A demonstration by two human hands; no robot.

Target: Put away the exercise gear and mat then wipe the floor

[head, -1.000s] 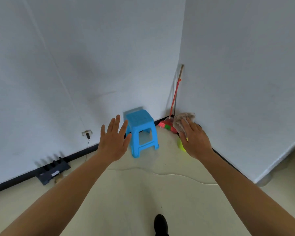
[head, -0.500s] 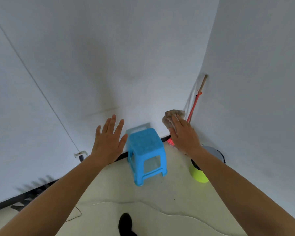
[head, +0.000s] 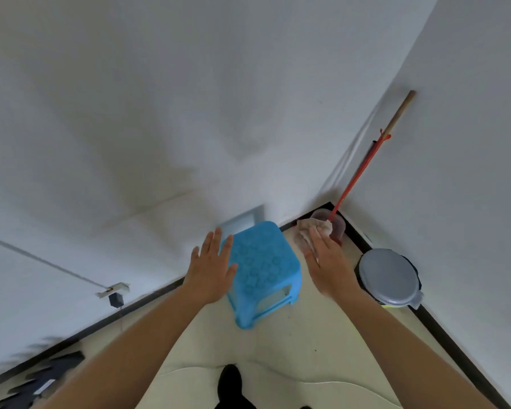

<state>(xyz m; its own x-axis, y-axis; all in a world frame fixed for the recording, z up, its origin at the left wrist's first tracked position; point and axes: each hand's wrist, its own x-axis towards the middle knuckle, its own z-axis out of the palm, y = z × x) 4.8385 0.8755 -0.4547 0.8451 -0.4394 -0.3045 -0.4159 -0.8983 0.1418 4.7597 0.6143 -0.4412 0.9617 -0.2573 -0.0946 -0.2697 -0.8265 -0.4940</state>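
My right hand (head: pixel 326 262) holds a crumpled beige cloth (head: pixel 309 233) under its fingers, just right of a blue plastic stool (head: pixel 263 270) that stands on the cream floor (head: pixel 292 343) near the room's corner. My left hand (head: pixel 211 270) is spread with its fingers apart and holds nothing, hovering over the stool's left edge. No mat or exercise gear can be made out for sure.
A red-handled broom (head: pixel 363 163) leans in the corner over a clear pink container (head: pixel 337 228). A grey-lidded bin (head: pixel 388 277) stands by the right wall. A dark rack (head: pixel 39 385) lies at the lower left; a plug and cord (head: pixel 115 299) hang on the left wall.
I have moved closer to the corner; the stool, bin and broom now look larger. Both hands have come down toward the stool, the right still on the cloth.
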